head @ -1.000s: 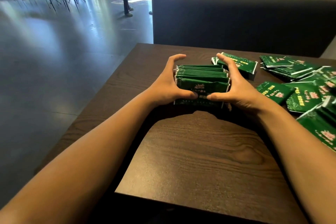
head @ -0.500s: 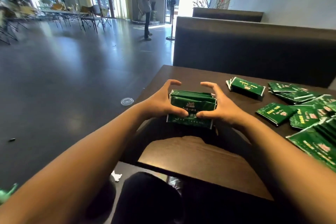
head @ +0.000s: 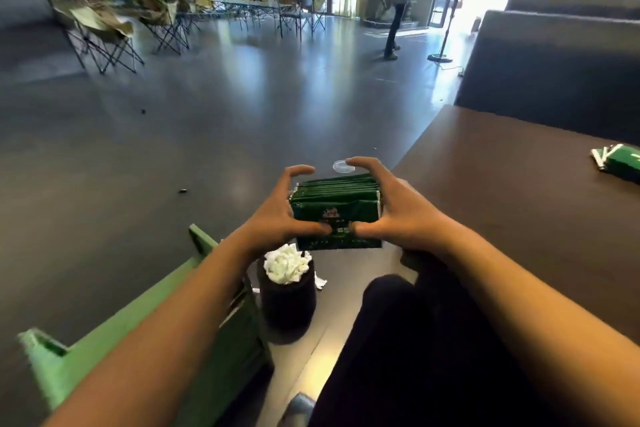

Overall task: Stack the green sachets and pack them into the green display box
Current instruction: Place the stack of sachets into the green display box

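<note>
Both hands hold a stack of sachets in the air, left of the table.

The left hand [head: 273,215] and right hand [head: 398,215] curl round the stack [head: 336,210] from its two sides, thumbs pressing its near face. The green box [head: 86,350] is low at the near left. More sachets [head: 620,161] lie on the table [head: 519,191] at the far right.

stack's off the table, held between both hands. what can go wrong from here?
1. The stack of sachets is only squeezed between the left hand and right hand above the floor; a loose grip could let the middle ones slip out.
2. The green box sits low on the left, partly hidden by the left arm, so lowering is half blind.
</note>
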`<action>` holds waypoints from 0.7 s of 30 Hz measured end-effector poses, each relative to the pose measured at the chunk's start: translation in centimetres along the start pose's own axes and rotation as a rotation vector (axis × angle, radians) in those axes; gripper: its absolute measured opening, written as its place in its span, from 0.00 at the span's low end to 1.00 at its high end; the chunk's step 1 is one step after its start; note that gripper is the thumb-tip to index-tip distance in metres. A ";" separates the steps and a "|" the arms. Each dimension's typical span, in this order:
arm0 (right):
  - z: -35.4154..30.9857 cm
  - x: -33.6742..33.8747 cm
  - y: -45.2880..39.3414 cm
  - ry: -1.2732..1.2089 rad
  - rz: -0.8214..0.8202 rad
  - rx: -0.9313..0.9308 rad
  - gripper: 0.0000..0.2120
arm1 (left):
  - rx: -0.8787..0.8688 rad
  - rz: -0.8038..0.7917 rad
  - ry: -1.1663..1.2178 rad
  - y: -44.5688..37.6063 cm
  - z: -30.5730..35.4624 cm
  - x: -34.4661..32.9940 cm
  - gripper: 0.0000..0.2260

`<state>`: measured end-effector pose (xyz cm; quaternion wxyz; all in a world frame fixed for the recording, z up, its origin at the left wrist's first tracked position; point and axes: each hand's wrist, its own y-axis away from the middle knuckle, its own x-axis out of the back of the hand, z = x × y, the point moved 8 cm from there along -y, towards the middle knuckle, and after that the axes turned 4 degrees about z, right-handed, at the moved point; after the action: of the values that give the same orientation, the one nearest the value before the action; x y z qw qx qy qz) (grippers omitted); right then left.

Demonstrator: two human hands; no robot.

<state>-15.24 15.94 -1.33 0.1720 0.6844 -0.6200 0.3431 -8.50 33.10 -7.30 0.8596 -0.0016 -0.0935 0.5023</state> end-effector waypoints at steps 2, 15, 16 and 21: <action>-1.9 -2.8 -1.1 0.077 -0.054 0.049 0.43 | 0.038 0.052 0.052 2.2 -1.7 2.3 0.43; 6.8 -23.6 -2.6 0.095 -0.588 -0.417 0.35 | 0.467 0.246 0.540 13.1 -23.6 3.2 0.40; 7.9 -24.6 -2.4 0.065 -0.630 -0.469 0.35 | 0.498 0.276 0.536 13.8 -24.9 2.7 0.39; 11.8 -29.4 -1.0 0.003 -0.821 -0.686 0.33 | 0.662 0.410 0.707 17.7 -30.9 -0.4 0.34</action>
<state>-11.13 29.80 -29.59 0.5066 0.7746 -0.3776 0.0263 -18.98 44.31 -39.46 0.6770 0.0825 0.3685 0.6317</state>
